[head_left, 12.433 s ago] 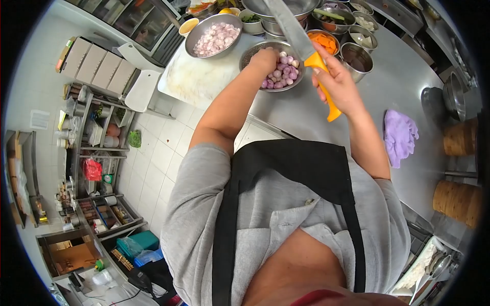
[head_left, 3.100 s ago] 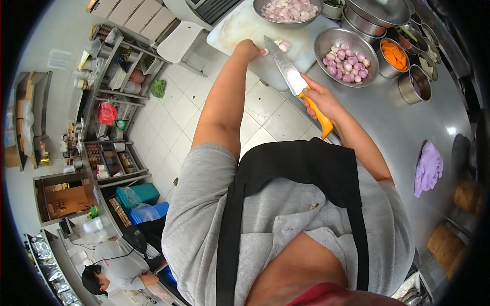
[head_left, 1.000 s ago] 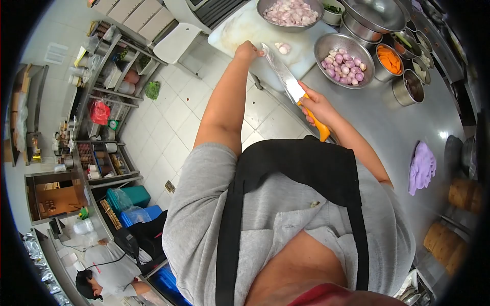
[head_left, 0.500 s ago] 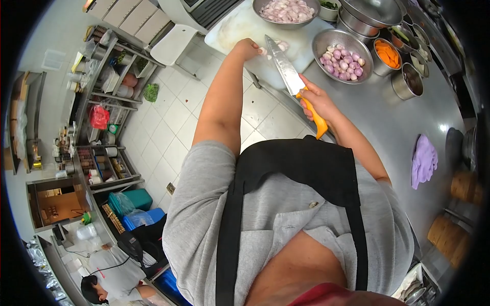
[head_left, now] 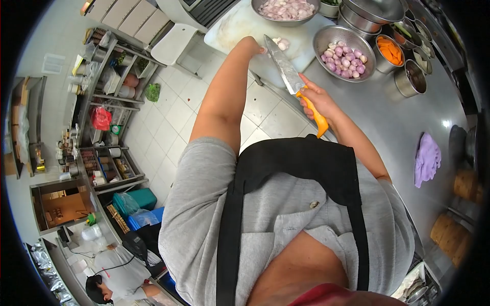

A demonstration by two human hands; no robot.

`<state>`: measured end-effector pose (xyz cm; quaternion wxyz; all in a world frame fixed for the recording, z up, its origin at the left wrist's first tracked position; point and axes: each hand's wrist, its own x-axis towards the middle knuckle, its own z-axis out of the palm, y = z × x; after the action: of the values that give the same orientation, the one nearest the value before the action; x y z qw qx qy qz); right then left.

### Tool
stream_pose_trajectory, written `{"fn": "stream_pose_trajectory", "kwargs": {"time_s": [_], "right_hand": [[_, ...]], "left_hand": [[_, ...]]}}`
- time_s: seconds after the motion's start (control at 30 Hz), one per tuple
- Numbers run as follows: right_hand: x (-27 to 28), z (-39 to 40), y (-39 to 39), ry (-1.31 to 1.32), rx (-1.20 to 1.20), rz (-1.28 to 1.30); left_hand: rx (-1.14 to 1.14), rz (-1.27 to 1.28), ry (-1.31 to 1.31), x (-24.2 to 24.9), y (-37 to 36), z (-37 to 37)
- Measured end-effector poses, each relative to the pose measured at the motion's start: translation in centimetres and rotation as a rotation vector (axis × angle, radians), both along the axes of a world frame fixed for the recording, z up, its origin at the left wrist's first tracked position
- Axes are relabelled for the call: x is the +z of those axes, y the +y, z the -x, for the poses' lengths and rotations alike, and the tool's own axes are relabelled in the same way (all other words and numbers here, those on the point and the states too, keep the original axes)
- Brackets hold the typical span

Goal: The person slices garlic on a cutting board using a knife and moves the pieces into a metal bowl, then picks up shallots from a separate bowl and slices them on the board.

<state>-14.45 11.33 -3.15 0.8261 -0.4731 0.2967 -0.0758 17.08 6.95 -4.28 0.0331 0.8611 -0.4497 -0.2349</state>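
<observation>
My right hand [head_left: 320, 103] is wrapped round the yellow handle of a kitchen knife [head_left: 287, 69]. Its wide blade points away from me over the white cutting board [head_left: 232, 28]. On the left of the blade tip, my left hand [head_left: 253, 46] is low at the board with its fingers curled in; a pale bit shows at the fingertips, too small to name. Peeled shallot pieces [head_left: 282, 43] lie just beyond the blade. A metal bowl of sliced shallots [head_left: 287, 9] stands at the board's far side. To the right is a perforated bowl of whole peeled shallots [head_left: 347, 60].
Right of the bowls stand a pot of orange carrot pieces [head_left: 389, 50], a steel pot [head_left: 411, 79] and stacked metal bowls [head_left: 375, 10]. A purple cloth [head_left: 427, 159] lies on the steel table [head_left: 377, 122]. A white chair [head_left: 173, 43] is at the left. Another person [head_left: 120, 273] is at lower left.
My left hand has shifted slightly right and turned, so its fingers are more hidden. The knife stays in nearly the same place in my right hand.
</observation>
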Motion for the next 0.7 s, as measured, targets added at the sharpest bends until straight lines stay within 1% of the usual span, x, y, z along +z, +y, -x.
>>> {"fn": "stream_pose_trajectory", "kwargs": {"time_s": [0.07,0.23,0.3,0.37,0.43,0.53,0.7], "right_hand": [[0.1,0.0,0.0,-0.016,0.0,-0.024],[0.1,-0.1,-0.2,-0.001,0.008,-0.044],[0.2,-0.1,-0.3,0.012,0.015,-0.045],[0.3,-0.4,-0.4,0.039,0.032,0.015],[0.4,-0.6,-0.6,0.047,0.042,0.032],[0.6,-1.3,-0.6,0.063,0.058,0.066],[0.0,-3.2,-1.1,0.085,0.079,0.137]], "left_hand": [[-0.005,-0.01,-0.011,0.7,0.2,0.4],[0.094,-0.027,0.041,0.8,0.5,0.5],[0.097,-0.009,0.049,0.1,0.4,0.1],[0.098,0.006,0.055,-0.1,0.5,-0.1],[0.045,-0.063,0.022,0.4,0.4,0.0],[0.058,-0.001,0.039,-0.3,0.5,-0.3],[0.051,0.015,0.03,-2.7,-0.1,-2.1]]}}
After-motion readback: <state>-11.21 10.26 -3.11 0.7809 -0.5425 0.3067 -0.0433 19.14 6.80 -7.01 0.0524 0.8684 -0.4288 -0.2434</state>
